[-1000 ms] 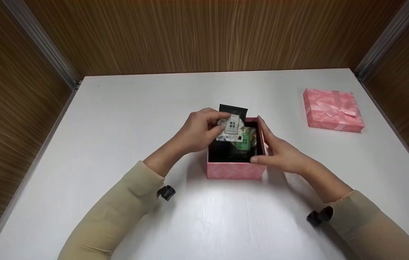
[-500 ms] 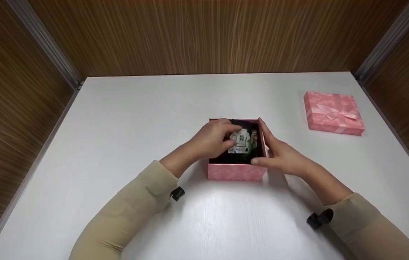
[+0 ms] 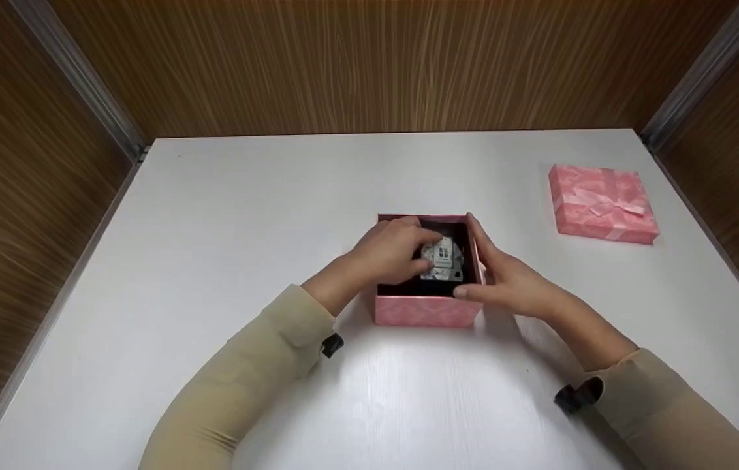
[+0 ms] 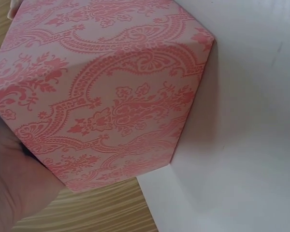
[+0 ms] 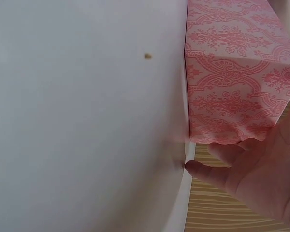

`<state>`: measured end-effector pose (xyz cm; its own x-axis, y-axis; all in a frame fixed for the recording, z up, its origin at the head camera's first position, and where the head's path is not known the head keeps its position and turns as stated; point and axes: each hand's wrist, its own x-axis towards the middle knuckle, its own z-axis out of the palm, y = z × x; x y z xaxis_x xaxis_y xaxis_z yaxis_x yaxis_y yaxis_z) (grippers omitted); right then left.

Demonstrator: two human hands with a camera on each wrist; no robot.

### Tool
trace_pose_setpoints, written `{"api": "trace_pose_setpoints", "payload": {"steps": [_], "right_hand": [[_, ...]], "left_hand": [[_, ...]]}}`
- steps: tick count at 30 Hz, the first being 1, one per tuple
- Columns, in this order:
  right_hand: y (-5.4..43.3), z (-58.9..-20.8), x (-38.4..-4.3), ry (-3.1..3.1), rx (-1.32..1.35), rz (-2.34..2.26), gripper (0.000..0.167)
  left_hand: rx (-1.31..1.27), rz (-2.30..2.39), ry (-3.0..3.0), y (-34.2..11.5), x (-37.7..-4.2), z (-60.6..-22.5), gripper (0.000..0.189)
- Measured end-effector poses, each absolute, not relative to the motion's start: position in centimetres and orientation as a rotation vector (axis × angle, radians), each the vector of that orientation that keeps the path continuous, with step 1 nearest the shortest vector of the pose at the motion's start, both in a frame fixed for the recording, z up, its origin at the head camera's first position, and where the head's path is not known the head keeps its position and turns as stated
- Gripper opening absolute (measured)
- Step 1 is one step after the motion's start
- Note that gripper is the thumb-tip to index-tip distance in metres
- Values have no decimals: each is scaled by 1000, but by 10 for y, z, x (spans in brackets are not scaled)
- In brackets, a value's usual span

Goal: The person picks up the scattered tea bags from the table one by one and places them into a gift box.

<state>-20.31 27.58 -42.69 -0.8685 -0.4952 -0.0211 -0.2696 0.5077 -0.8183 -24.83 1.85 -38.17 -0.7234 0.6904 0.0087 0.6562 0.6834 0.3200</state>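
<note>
In the head view a pink gift box [image 3: 428,312] with a dark inside stands without its lid on the table. My left hand [image 3: 390,253] reaches into it from the left and pinches a small packet with a pale printed label [image 3: 442,256] between thumb and index finger; its other fingers are hidden behind. At the box's right side my right hand [image 3: 506,277] holds it, thumb on the near rim and index finger along the far right corner. Both wrist views show the box's patterned outer walls [image 4: 121,111]; in the right one several fingers [image 5: 210,174] lie beside the wall.
The pink lid [image 3: 604,203] with a ribbon bow lies at the back right of the white table [image 3: 265,209]. Wood-grain panels [image 3: 369,65] stand behind and at both sides.
My left hand has lowered the packet from above the rim into the box and moved a little right. The green-labelled packet inside is now covered. My right hand stays in place.
</note>
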Motion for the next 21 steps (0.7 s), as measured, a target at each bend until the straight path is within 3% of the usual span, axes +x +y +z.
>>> {"api": "trace_pose_setpoints", "payload": {"steps": [10, 17, 21], "right_hand": [[276, -427, -204, 2499, -648, -1291, 119], [276, -428, -204, 2506, -639, -1280, 119], [275, -428, -203, 2503, -634, -1286, 119]], "left_hand": [[1110, 384, 2800, 21, -250, -383, 42], [1144, 271, 2814, 25, -249, -383, 19], [1153, 256, 2820, 25, -249, -383, 18]]}}
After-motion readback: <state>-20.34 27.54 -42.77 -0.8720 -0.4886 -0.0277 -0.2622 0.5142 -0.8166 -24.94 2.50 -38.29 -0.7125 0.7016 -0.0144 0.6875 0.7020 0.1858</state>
